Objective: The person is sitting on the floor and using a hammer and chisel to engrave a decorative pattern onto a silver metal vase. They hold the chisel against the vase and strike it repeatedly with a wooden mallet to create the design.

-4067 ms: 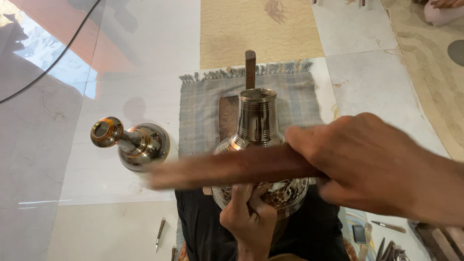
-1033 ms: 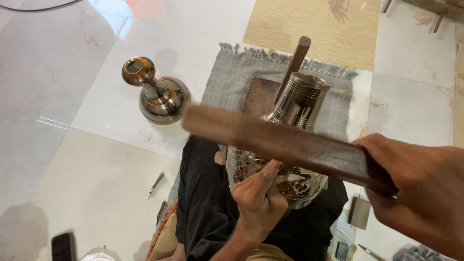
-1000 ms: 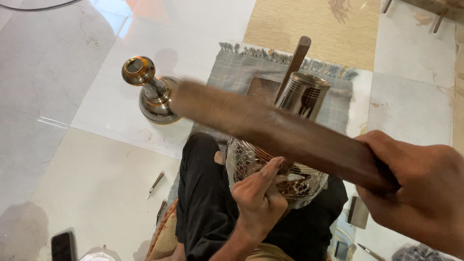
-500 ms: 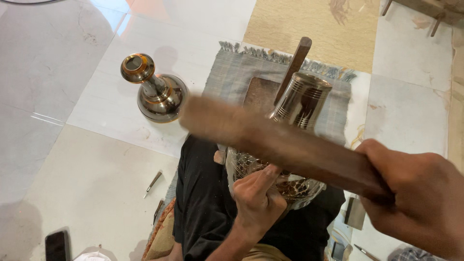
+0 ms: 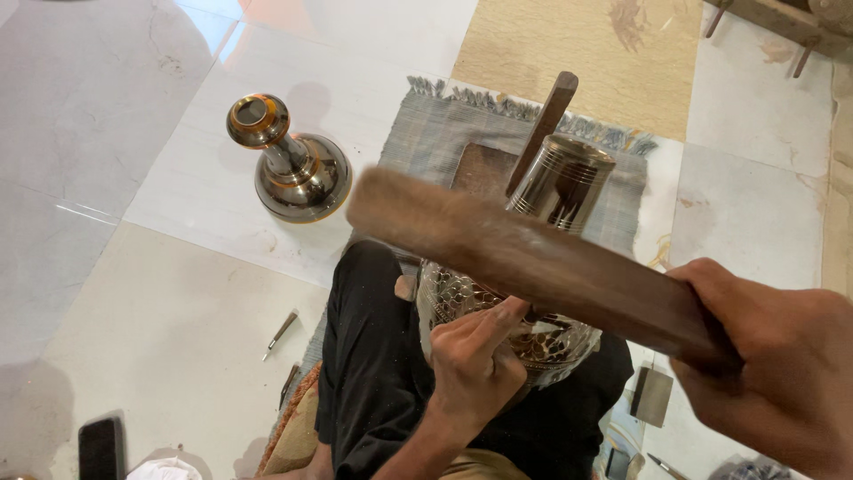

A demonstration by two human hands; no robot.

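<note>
so the right hand [image 5: 782,373] is clenched round the end of a long dark wooden bat [image 5: 533,258], which right now hangs slanted across the engraved metal vessel [image 5: 506,320]. compared with half a second back the bat looks about the same height and angle, just a touch further over the vessel, and 1 second ago it swung between a higher and a lower spot, so to me this reads as mid tapping rhythm, not a pause. it's motion-blurred at the far tip, so i can't tell if it's touching anything

the left hand [image 5: 475,369] has its grip pinched on something small against the patterned belly of the vessel; the tool itself is hidden by the fingers, so can't say what it is. it hasn't shifted from that spot across the last second

vessel sits in the person's lap against the black trousers [image 5: 373,356], polished neck [image 5: 562,182] pointing away, with a wooden stake [image 5: 544,124] poking out behind it over a grey fringed mat [image 5: 426,133]. a second brass vase [image 5: 289,164] stands upright on the tiled floor [image 5: 133,178], well apart to the left. a small metal tool [image 5: 280,331] lies on the floor near the knee
</note>
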